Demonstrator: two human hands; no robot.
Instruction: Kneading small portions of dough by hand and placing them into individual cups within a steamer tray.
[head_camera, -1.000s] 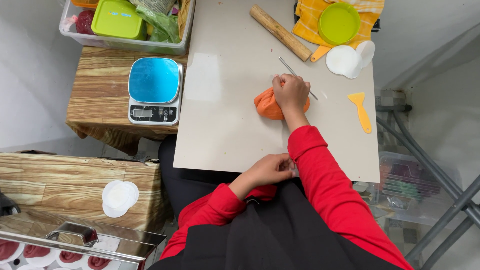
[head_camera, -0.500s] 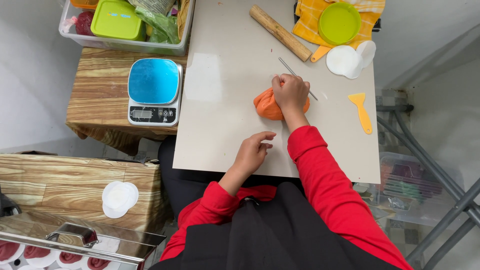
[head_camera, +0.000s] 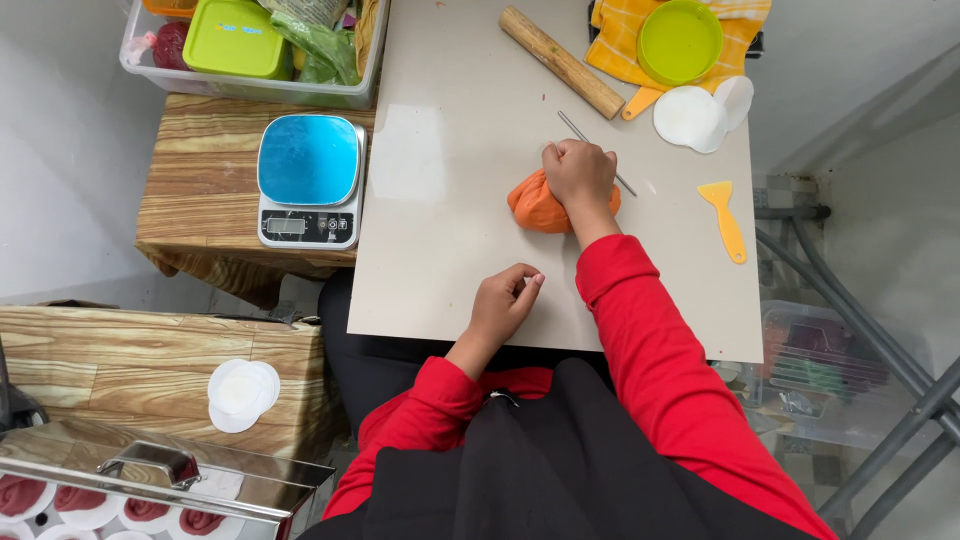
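Fingers (head_camera: 570, 160) of the right hand (head_camera: 580, 180) are curled shut over the orange dough (head_camera: 535, 205), which is pressed against the middle of the worktop (head_camera: 450, 220). The left hand (head_camera: 505, 300) is rested empty nearby, its fingers loosely bent. Dough is gathered into one lump but not flattened; the rolling pin (head_camera: 560, 60) and yellow scraper (head_camera: 725, 215) are left untouched.

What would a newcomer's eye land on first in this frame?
First, the orange dough lump in the middle of the pale work board, with the right hand pressed on top of it. The left hand rests loosely curled on the board near its front edge, holding nothing visible. Next come the blue-topped kitchen scale on the side table to the left and the wooden rolling pin at the board's far edge.
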